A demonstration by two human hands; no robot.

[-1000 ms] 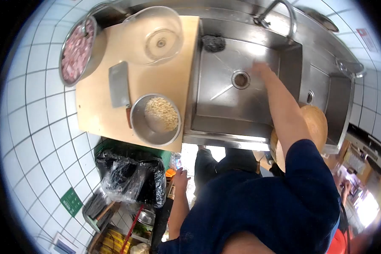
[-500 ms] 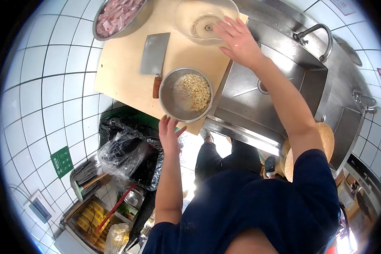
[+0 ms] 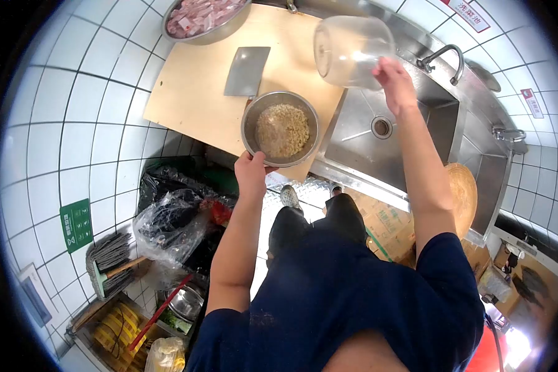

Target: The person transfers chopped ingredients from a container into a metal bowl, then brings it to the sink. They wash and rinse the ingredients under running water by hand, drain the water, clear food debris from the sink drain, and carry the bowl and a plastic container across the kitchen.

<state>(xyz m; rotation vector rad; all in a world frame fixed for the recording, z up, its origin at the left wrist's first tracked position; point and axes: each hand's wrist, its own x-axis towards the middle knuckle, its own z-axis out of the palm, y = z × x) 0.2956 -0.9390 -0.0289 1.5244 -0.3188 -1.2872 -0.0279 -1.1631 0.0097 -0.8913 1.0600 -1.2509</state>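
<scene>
My left hand [image 3: 252, 172] is closed on the near rim of a steel bowl [image 3: 249, 133], which stands at the front of the wooden board. Pale chopped bits [image 3: 283, 129], perhaps minced garlic, lie in it. My right hand [image 3: 395, 80] grips the rim of a clear plastic bowl [image 3: 353, 49], lifted and tipped on its side above the board's right edge and the sink. Behind the steel bowl lies a cleaver [image 3: 247, 71], its handle mostly hidden by that bowl.
A steel basin of sliced raw meat [image 3: 208, 15] stands at the back left of the wooden board [image 3: 186, 93]. To the right is a steel sink [image 3: 359, 133] with a faucet [image 3: 456, 62]. Black rubbish bags [image 3: 167, 180] sit below left.
My right hand, open above the clear bowl before, now grips it and has tipped and raised it toward the sink. My left hand has closed on the steel bowl's rim. The view has shifted.
</scene>
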